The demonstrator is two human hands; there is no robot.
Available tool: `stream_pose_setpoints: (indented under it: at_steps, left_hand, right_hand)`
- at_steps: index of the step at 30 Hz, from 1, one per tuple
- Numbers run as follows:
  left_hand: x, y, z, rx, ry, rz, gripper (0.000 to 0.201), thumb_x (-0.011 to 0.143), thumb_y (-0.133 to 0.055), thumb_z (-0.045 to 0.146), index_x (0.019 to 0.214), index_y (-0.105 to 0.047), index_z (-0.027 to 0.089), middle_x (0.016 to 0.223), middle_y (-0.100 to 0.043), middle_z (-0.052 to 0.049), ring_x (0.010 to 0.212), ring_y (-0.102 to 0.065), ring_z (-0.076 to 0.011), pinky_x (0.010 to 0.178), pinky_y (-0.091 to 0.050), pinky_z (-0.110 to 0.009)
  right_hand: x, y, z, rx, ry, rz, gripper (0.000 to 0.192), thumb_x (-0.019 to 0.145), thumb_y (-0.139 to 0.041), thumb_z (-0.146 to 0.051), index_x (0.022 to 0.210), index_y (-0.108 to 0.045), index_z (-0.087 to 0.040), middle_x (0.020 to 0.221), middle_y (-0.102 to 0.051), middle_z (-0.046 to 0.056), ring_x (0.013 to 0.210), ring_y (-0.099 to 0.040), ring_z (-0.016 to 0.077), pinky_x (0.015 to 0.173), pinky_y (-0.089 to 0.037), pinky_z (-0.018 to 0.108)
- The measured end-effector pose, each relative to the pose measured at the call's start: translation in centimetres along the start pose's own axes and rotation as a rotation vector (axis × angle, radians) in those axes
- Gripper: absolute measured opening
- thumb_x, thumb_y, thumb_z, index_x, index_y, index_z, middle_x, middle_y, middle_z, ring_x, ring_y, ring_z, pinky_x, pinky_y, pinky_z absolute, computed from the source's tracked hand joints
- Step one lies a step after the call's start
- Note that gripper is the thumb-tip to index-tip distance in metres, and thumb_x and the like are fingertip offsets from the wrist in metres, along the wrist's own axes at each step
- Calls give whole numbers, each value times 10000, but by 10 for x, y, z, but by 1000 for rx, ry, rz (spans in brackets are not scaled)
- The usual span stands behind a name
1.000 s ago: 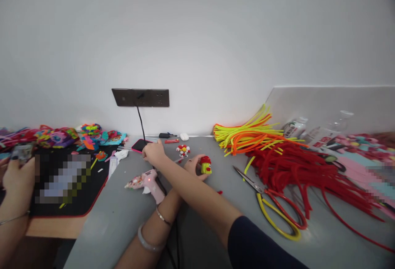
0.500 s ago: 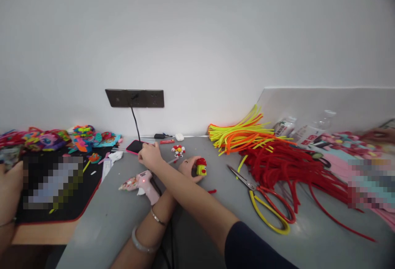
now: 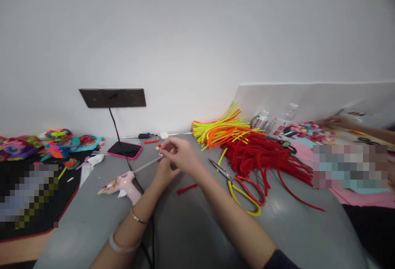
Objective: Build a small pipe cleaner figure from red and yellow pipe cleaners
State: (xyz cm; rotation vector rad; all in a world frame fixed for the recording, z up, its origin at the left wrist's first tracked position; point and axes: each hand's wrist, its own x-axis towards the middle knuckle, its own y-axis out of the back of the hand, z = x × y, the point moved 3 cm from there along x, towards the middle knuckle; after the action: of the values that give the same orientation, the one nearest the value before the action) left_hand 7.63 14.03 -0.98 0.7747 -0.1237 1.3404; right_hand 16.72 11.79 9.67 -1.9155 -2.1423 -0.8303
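Pinching small flower piece (image 3: 159, 148): right hand (image 3: 180, 155); left hand (image 3: 165, 172) beneath, grip unclear.

- Even, soft light, bright enough — the white wall (image 3: 197, 26) shows no glare.
- Shadows on the grey table (image 3: 191, 228) are faint, darkest under the forearms.
- Wide-angle bending: the table's edges curve away toward both lower corners.
- Right hand (image 3: 180, 153) and left hand (image 3: 165, 170) are smeared by motion blur.
- Pixelated blocks cover patches at the table's left and right edges.
- Corners darken slightly — upper right most.
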Motion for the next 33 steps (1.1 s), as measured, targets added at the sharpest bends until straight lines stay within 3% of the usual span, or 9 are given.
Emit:
stream_pose_setpoints:
  at_steps: [4,8,19,24,33]
  left_hand:
    - [-3,0,4,20,67,-102,563,715,-689,185,1242,-494,221,1049,-661,-41,811,-599,-173,731,-496,-313]
    - [-3,3,12,17,75,-103,568,728,-663,162,1262,-481,226,1117,-651,-49,850,-601,-168,741,-486,-299]
    - [-5,4,20,-27,65,-93,596,749,-610,142,1317,-451,224,1167,-625,-65,897,-604,-179,758,-488,-300]
    - [-6,4,23,-31,64,-100,613,748,-587,128,1336,-444,219,1164,-621,-72,894,-611,-181,776,-490,-309]
    - [-6,5,20,-15,110,-74,571,731,-640,159,1273,-476,226,1084,-645,-44,796,-585,-155,725,-488,-290]
  right_hand:
    - [0,60,27,206,-176,42,149,683,-738,-248,762,-633,-178,682,-655,-5,637,-628,139,646,-498,276]
    - [7,87,39,224,-268,-19,277,626,-807,-351,775,-665,-167,673,-681,15,632,-647,149,649,-505,288]
    - [8,84,59,177,-271,-297,265,670,-785,-376,718,-639,-160,641,-631,-11,604,-562,114,614,-445,252]
    - [4,84,70,223,-309,-273,267,684,-778,-363,802,-659,-155,652,-650,-4,618,-585,118,651,-472,264]
    - [-3,77,78,258,-255,-211,260,671,-793,-378,758,-671,-166,662,-675,9,619,-615,135,640,-501,281]
